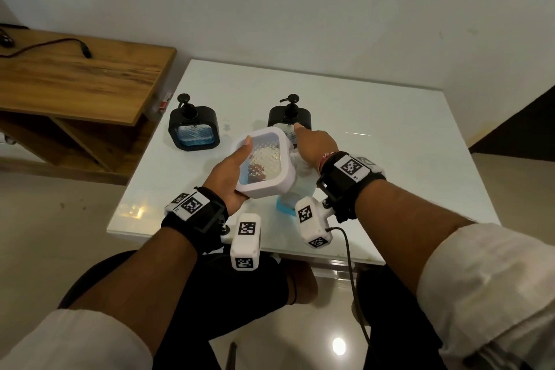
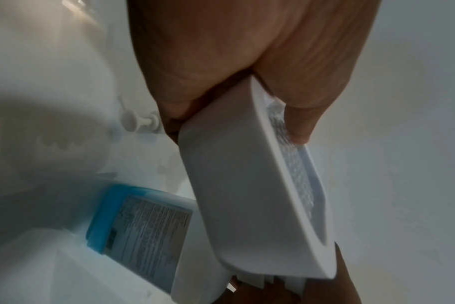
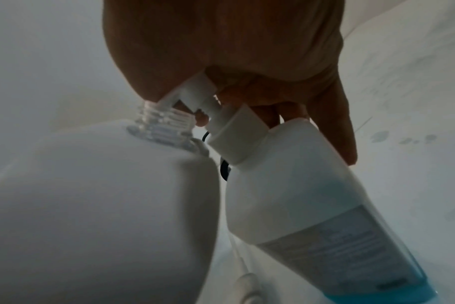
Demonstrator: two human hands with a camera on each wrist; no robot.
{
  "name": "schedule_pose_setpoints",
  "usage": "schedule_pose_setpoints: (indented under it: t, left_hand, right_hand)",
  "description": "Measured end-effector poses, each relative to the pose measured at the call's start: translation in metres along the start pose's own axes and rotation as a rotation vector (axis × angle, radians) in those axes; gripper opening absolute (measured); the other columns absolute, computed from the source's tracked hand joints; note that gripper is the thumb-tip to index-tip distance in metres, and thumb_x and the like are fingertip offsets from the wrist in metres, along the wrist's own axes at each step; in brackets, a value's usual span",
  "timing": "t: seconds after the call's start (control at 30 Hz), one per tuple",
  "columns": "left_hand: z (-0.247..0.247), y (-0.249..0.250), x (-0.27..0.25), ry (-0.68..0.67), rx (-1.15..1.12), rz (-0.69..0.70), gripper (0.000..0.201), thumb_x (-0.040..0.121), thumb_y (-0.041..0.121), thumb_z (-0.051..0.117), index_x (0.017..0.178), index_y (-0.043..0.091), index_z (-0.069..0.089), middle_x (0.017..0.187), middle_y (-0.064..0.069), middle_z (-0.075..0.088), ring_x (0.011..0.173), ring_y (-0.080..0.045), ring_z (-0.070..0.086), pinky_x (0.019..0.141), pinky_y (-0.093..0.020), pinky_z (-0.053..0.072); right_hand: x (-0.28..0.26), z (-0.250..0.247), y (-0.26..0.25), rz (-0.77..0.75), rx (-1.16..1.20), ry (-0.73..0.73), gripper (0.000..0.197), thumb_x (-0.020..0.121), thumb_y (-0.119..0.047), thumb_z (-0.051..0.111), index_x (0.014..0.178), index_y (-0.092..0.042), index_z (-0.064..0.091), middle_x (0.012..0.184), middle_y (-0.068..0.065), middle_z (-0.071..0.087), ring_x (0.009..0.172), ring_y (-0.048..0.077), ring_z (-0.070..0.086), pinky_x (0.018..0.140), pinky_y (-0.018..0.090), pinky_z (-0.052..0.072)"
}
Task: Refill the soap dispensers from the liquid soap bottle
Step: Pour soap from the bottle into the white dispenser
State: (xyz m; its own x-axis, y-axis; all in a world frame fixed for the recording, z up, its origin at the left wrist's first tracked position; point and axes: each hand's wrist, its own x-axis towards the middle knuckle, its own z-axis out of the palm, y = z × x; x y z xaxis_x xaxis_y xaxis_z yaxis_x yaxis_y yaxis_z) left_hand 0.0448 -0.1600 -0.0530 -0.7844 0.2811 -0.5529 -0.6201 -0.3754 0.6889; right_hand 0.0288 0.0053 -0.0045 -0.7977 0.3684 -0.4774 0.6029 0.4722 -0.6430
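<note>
The left hand (image 1: 228,173) grips the white dispenser (image 1: 264,164), tilted above the white table (image 1: 390,159), its pump off and threaded neck (image 3: 164,125) bare. The right hand (image 1: 315,144) is curled round the soap bottle (image 3: 299,185) at its pump, spout at that neck. The bottle's label (image 2: 148,232) is illegible. Two black dispensers (image 1: 193,126) (image 1: 289,119) stand behind the white dispenser.

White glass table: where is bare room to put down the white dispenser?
The white glass table is bare on its right half, right of the right-hand black pump dispenser, and along the far edge. The left near corner is bare too. It is crowded around the soap bottle and between both hands.
</note>
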Motion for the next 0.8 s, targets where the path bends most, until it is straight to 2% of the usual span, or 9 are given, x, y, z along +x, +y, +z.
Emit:
schedule_pose_setpoints:
  t: [0.07, 0.17, 0.27, 0.37, 0.6, 0.67, 0.73, 0.8]
  left_hand:
    - [-0.0002, -0.0005, -0.0008, 0.010, -0.004, -0.001, 0.040, 0.100, 0.045, 0.056, 0.126, 0.017, 0.066, 0.120, -0.011, 0.074, 0.099, -0.025, 0.072, 0.086, -0.043, 0.058]
    - [-0.0004, -0.0015, -0.0015, 0.013, -0.005, -0.014, 0.046, 0.099, 0.047, 0.057, 0.133, 0.017, 0.064, 0.125, -0.012, 0.073, 0.104, -0.027, 0.071, 0.088, -0.044, 0.057]
    - [-0.0008, -0.0007, -0.0016, -0.004, -0.015, -0.011, 0.042, 0.100, 0.046, 0.056, 0.131, 0.019, 0.064, 0.118, -0.009, 0.075, 0.098, -0.025, 0.073, 0.085, -0.042, 0.058]
    - [-0.0006, 0.0006, -0.0017, -0.018, -0.008, -0.007, 0.038, 0.101, 0.045, 0.055, 0.127, 0.019, 0.066, 0.114, -0.008, 0.076, 0.093, -0.022, 0.075, 0.081, -0.041, 0.059]
    - [-0.0028, -0.0002, -0.0020, 0.019, 0.003, -0.016, 0.045, 0.098, 0.047, 0.059, 0.134, 0.019, 0.063, 0.125, -0.012, 0.073, 0.108, -0.029, 0.071, 0.088, -0.045, 0.058]
    - [-0.0018, -0.0004, -0.0025, 0.014, -0.003, -0.020, 0.041, 0.099, 0.046, 0.058, 0.130, 0.019, 0.065, 0.122, -0.011, 0.074, 0.103, -0.028, 0.072, 0.086, -0.044, 0.058]
    - [-0.0018, 0.0006, -0.0028, 0.006, -0.010, -0.019, 0.039, 0.100, 0.045, 0.058, 0.128, 0.020, 0.065, 0.118, -0.010, 0.075, 0.099, -0.027, 0.073, 0.085, -0.044, 0.058]
    - [-0.0019, 0.0017, -0.0020, -0.008, -0.011, -0.019, 0.042, 0.099, 0.045, 0.058, 0.131, 0.019, 0.064, 0.122, -0.010, 0.074, 0.103, -0.028, 0.072, 0.086, -0.044, 0.058]
  right_hand:
    - [-0.0003, 0.0002, 0.0009, -0.002, -0.015, 0.022, 0.059, 0.099, -0.050, 0.034, 0.131, -0.005, 0.053, 0.130, 0.017, 0.057, 0.116, 0.031, 0.055, 0.096, 0.036, 0.042]
    - [0.0000, -0.0014, 0.0027, 0.004, 0.010, 0.005, 0.062, 0.099, -0.053, 0.033, 0.134, -0.005, 0.051, 0.134, 0.017, 0.055, 0.120, 0.032, 0.053, 0.102, 0.037, 0.041]
    - [-0.0022, -0.0037, -0.0002, 0.002, 0.055, -0.070, 0.066, 0.099, -0.056, 0.028, 0.138, -0.007, 0.050, 0.137, 0.017, 0.052, 0.123, 0.032, 0.051, 0.108, 0.042, 0.039]
    - [-0.0030, -0.0025, -0.0005, 0.010, 0.055, -0.055, 0.066, 0.098, -0.057, 0.029, 0.137, -0.008, 0.050, 0.136, 0.016, 0.053, 0.121, 0.032, 0.052, 0.107, 0.043, 0.040]
    - [-0.0005, 0.0007, 0.0013, -0.017, -0.054, 0.017, 0.062, 0.098, -0.055, 0.034, 0.131, -0.005, 0.054, 0.129, 0.016, 0.057, 0.114, 0.031, 0.055, 0.090, 0.033, 0.039]
    - [0.0007, -0.0006, 0.0014, -0.012, -0.016, -0.024, 0.064, 0.099, -0.055, 0.032, 0.134, -0.006, 0.052, 0.133, 0.016, 0.055, 0.119, 0.031, 0.053, 0.098, 0.033, 0.040]
    - [0.0011, -0.0025, -0.0011, -0.008, 0.022, -0.079, 0.065, 0.100, -0.055, 0.028, 0.138, -0.007, 0.049, 0.138, 0.017, 0.052, 0.123, 0.032, 0.051, 0.107, 0.040, 0.039]
    - [0.0005, -0.0041, -0.0032, -0.009, 0.021, -0.112, 0.064, 0.101, -0.054, 0.026, 0.141, -0.008, 0.046, 0.141, 0.017, 0.049, 0.126, 0.033, 0.049, 0.109, 0.043, 0.038]
